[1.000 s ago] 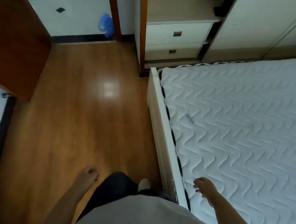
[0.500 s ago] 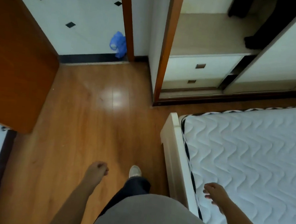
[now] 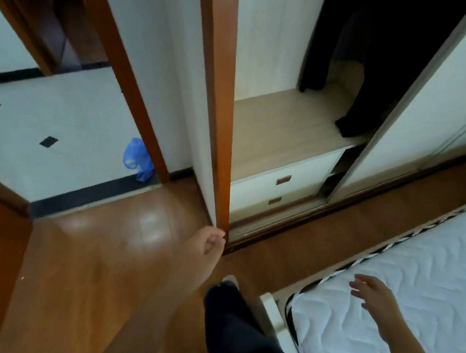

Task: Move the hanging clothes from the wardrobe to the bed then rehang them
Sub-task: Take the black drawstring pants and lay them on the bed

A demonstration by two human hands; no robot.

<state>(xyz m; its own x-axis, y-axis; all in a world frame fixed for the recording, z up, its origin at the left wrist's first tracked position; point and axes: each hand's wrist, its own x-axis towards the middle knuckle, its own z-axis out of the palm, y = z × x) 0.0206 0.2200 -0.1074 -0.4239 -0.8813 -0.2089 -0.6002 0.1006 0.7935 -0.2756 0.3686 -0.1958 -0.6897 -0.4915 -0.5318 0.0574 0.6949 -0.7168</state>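
Head view looks down past a grey shirt hem and a dark trouser leg with a pale shoe (image 3: 231,280) on the glossy brown wooden floor (image 3: 96,262). The left hand (image 3: 210,241) reaches forward on a straight, extended arm, palm down, its fingers (image 3: 216,239) curled loosely together and closed on nothing; in this view it lies at the foot of the orange-brown wooden wardrobe post (image 3: 220,94), though whether it touches the post cannot be told. The right hand (image 3: 371,296) hangs over the near corner of the white quilted mattress on the bed (image 3: 413,310), forearm angled in from the lower right, wrist slightly bent, fingers (image 3: 357,284) spread apart and empty, a little blurred.

Dark hanging clothes (image 3: 376,62) are inside the open wardrobe, in its upper right part behind the pale sliding door (image 3: 440,106), their lower ends reaching down to the light wooden wardrobe shelf (image 3: 283,127). Below that shelf sit two white drawers with small brown handles (image 3: 283,179). No clothes lie on the bed. To the left, an open doorway shows a white tiled floor with small black squares (image 3: 48,141), and a crumpled blue plastic bag (image 3: 137,159) rests beside the door frame.
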